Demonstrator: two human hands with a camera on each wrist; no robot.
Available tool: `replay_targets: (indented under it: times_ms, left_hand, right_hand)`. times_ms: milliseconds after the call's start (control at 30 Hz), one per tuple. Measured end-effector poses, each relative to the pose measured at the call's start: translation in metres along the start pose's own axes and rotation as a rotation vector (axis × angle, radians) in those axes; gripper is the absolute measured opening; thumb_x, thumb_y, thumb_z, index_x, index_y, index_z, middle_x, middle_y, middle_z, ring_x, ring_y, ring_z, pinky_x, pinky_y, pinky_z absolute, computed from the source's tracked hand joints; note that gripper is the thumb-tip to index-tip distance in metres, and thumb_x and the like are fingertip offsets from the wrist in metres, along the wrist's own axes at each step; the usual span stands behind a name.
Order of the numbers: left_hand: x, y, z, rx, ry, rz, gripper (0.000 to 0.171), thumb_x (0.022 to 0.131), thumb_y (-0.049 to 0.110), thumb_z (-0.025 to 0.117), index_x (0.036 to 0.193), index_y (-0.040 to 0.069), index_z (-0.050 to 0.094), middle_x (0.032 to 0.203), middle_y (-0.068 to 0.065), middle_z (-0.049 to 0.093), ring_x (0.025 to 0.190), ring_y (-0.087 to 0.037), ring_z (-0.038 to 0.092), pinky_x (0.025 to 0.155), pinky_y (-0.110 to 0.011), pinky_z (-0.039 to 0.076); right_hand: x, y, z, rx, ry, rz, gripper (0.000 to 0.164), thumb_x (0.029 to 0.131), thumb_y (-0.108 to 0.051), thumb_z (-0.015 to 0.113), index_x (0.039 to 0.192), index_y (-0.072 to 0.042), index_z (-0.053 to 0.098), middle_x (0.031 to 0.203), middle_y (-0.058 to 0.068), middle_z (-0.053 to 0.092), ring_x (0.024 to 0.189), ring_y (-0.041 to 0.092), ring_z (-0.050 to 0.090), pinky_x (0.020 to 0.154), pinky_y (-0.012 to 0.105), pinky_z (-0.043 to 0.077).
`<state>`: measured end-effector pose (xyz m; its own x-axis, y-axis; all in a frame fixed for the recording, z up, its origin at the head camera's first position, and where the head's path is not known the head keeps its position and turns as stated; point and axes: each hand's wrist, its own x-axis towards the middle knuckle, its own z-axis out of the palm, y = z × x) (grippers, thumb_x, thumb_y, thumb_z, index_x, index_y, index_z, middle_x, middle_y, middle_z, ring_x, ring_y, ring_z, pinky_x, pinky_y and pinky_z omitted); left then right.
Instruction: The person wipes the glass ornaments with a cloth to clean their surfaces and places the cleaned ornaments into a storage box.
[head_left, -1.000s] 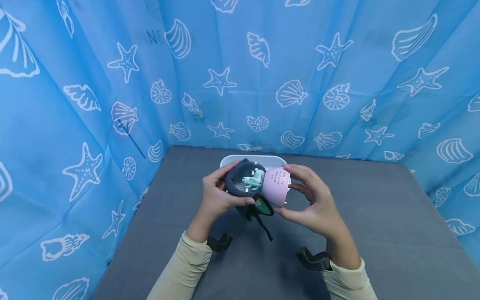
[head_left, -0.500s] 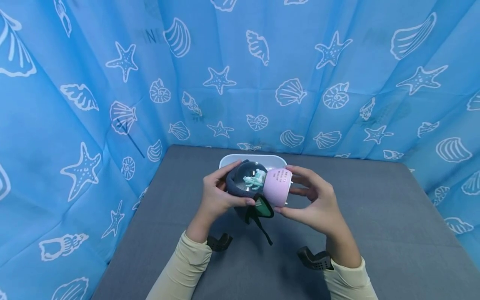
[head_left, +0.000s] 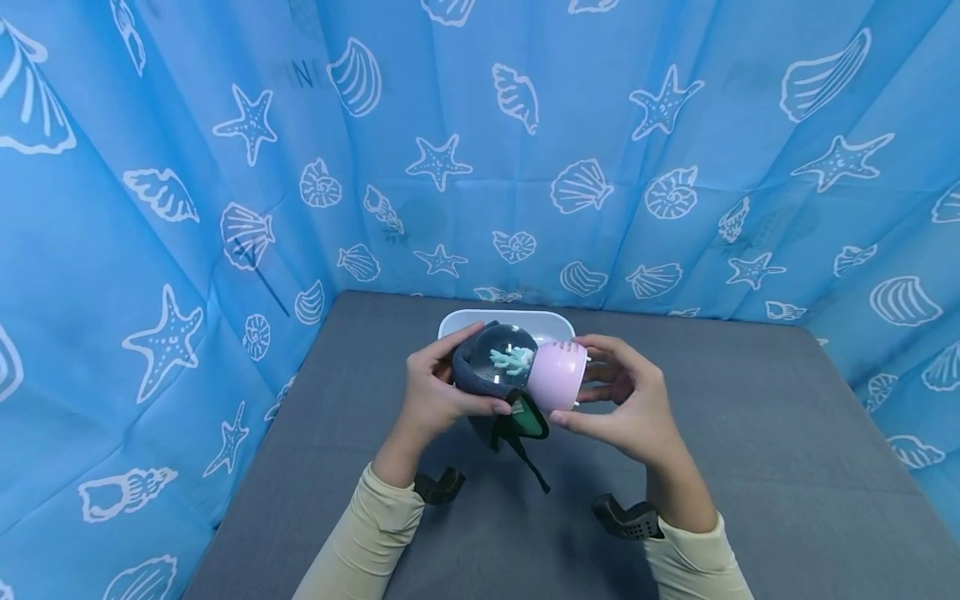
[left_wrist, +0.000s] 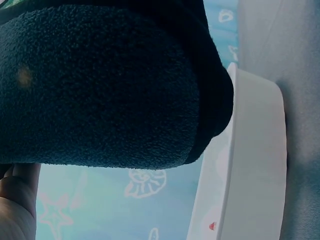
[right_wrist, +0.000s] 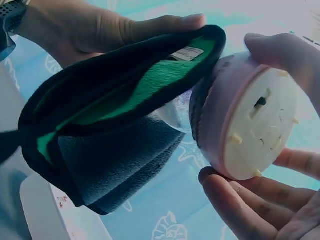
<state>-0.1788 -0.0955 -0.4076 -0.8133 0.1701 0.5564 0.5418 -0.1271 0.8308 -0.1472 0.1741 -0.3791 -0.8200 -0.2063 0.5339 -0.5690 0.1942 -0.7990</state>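
A snow globe (head_left: 557, 375) lies on its side between my hands above the table, its pink base to the right and a pale green figure inside the clear ball. My right hand (head_left: 626, 400) grips the base, thumb below and fingers at the far edge. In the right wrist view, the white underside of the globe's base (right_wrist: 262, 125) shows small feet and a key slot. My left hand (head_left: 442, 383) holds a dark fleecy cloth (head_left: 480, 379), wrapped round the glass ball. Its green lining (right_wrist: 170, 75), black edging and a white label show in the right wrist view.
Behind the globe, partly hidden by it, a white tub (head_left: 517, 318) stands on the grey table (head_left: 750, 417). A blue curtain (head_left: 480, 208) with white shells and starfish surrounds the table's back and sides. A black strap (head_left: 531, 467) hangs from the cloth.
The globe has turned in my right hand: the lettering on its pink base has rolled up and away, and the figure inside has shifted. It sits slightly further right. My left hand has stayed put.
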Motion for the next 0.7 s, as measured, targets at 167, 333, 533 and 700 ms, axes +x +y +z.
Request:
replay_targets:
  times_ms: [167,333,533,700]
  left_hand:
    - [-0.0003,0.0019,0.0006,0.025,0.006,0.018,0.102,0.064,0.051,0.098,0.146,0.001,0.063,0.136,-0.024,0.069,0.12,-0.019,0.072,0.099,-0.033,0.062]
    - [-0.0002,0.0019,0.0011,0.037,0.012,0.037,0.099,0.064,0.052,0.098,0.145,0.007,0.065,0.134,-0.022,0.07,0.12,-0.021,0.073,0.099,-0.035,0.062]
    - [-0.0008,0.001,0.0015,0.047,0.007,0.04,0.099,0.064,0.053,0.098,0.145,0.008,0.065,0.135,-0.023,0.07,0.12,-0.022,0.073,0.098,-0.035,0.063]
    - [-0.0009,0.0007,0.0032,0.047,0.004,0.045,0.099,0.064,0.053,0.097,0.145,0.007,0.065,0.134,-0.024,0.07,0.119,-0.023,0.074,0.097,-0.035,0.063]
  right_hand:
    - [0.0014,0.004,0.0044,0.108,0.022,0.009,0.067,0.068,0.016,0.085,0.131,0.008,0.063,0.116,-0.004,0.074,0.085,0.011,0.078,0.071,0.028,0.066]
    - [0.0028,0.0076,0.0087,0.26,0.021,-0.006,0.054,0.076,0.017,0.075,0.128,0.015,0.062,0.112,0.0,0.075,0.087,0.012,0.08,0.072,0.029,0.066]
    - [0.0041,0.0066,0.0094,0.249,0.028,0.089,0.034,0.086,0.008,0.068,0.12,0.002,0.071,0.102,0.002,0.075,0.076,0.011,0.074,0.057,0.025,0.063]
    - [0.0044,0.0047,0.0058,0.197,-0.007,0.215,0.024,0.098,-0.004,0.057,0.114,0.007,0.07,0.091,0.001,0.071,0.067,0.012,0.065,0.051,0.025,0.059]
